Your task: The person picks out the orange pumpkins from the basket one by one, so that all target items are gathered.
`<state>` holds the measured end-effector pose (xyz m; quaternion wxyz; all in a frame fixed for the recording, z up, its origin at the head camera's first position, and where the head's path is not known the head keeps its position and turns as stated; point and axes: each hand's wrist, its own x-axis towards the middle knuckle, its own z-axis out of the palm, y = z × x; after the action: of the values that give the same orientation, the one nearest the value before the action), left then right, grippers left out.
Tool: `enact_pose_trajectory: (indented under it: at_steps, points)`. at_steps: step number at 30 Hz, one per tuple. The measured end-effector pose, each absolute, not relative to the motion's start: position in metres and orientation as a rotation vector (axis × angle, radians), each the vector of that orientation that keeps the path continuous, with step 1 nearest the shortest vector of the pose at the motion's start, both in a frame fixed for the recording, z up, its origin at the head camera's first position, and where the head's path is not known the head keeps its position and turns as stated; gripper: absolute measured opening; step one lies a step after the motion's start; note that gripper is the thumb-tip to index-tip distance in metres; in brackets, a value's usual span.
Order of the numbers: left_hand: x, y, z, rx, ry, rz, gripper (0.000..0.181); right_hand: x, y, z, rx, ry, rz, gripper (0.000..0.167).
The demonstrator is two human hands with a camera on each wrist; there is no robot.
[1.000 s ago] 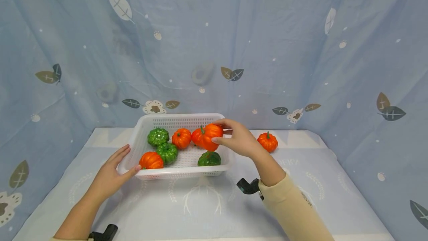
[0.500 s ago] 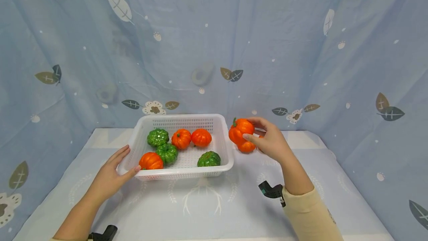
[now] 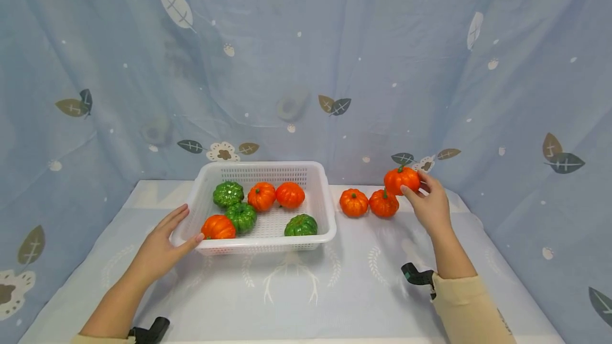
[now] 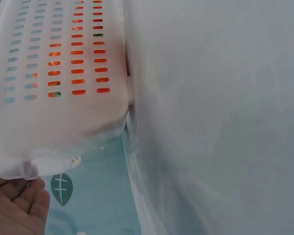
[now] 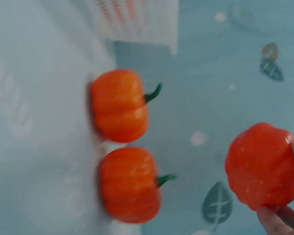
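Note:
An orange pumpkin [image 3: 401,180] is pinched between the thumb and fingers of the right hand [image 3: 432,207], raised above the table's right side. In the right wrist view that pumpkin [image 5: 262,166] hangs apart from two others. Those two orange pumpkins [image 3: 354,203] [image 3: 384,204] stand side by side right of the white basket [image 3: 265,243]. The left hand [image 3: 160,248] rests at the basket's left end, fingers along the outside and thumb at the front rim. In the left wrist view its curved fingers [image 4: 27,198] touch the rim from below.
Inside the basket lie orange pumpkins [image 3: 261,196] and green pumpkins [image 3: 228,194], several in all; one green pumpkin [image 3: 300,225] lies apart at the front right. A patterned blue curtain [image 3: 268,68] stands behind the pale cloth-covered table [image 3: 229,307].
The right hand has carried its pumpkin from over the basket to the right, past the two pumpkins on the table. The left hand has stayed at the basket.

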<state>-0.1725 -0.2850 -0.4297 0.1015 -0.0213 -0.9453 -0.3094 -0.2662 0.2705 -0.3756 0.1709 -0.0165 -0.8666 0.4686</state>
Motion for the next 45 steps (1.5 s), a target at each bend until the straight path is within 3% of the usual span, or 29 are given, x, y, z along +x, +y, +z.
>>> enact_pose_trajectory:
  at_steps: [20,45]
  points:
    - [-0.173,-0.286,-0.431,-0.063,-2.796,-0.924,0.091,-0.305,0.328,-0.436,-0.26,-2.547,1.328,0.069]
    - [-0.172,-0.286,-0.43,-0.065,-2.794,-0.929,0.092,-0.318,0.341,-0.462,-0.416,-2.659,1.423,0.076]
